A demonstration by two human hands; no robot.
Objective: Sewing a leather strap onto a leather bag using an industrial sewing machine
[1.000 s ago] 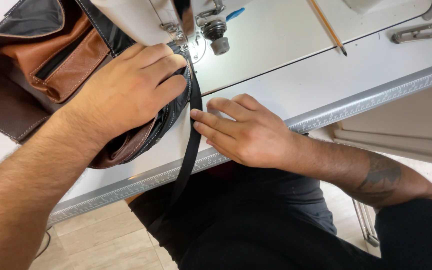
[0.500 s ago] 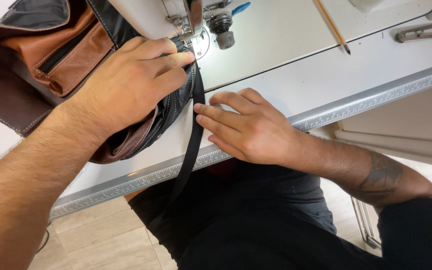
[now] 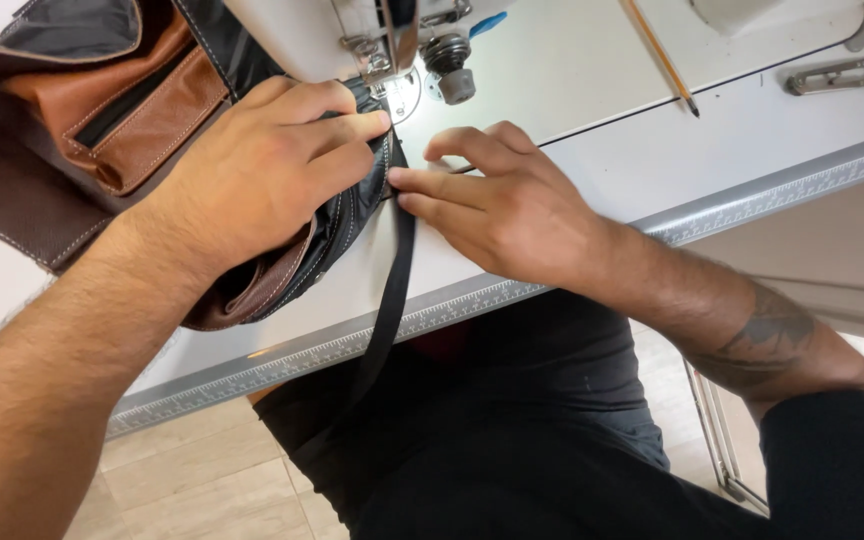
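My left hand presses flat on the brown and black leather bag, fingers together, at the sewing machine's presser foot. My right hand pins the black strap down with extended fingertips. Next, I judge, calls for steady, aligned feeding.

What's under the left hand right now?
The left hand presses the black and brown leather bag flat beside the sewing machine's presser foot. The seam beneath the palm is covered.
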